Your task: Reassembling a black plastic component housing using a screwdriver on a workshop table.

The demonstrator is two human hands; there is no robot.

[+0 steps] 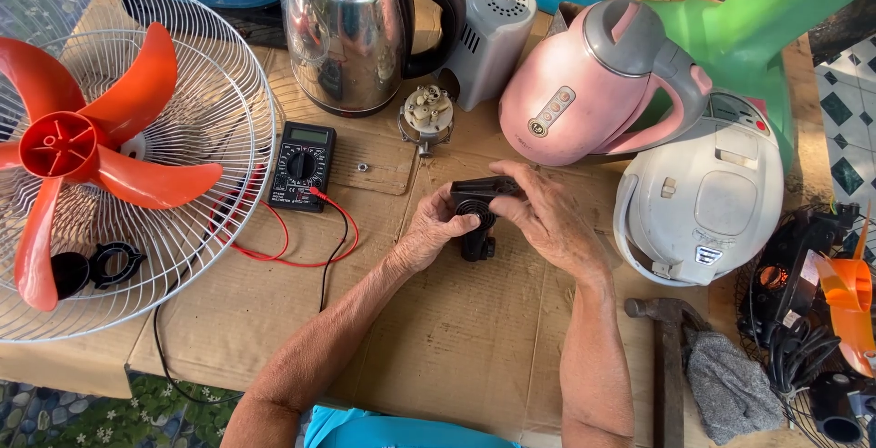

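Left hand [431, 229] grips black plastic part [476, 211] from side; right hand [546, 215] clamps over its top, so we steady it low over cardboard [438, 338]. Multimeter [302, 165] left of our hands, within reach; pink kettle [593, 83] beyond them; hammer [666, 357] near right forearm.

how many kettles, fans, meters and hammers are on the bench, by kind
kettles: 3, steel kettle, pink kettle, white kettle
fan blades: 2, red fan blade, orange fan blade
multimeter: 1
hammer: 1
total: 7
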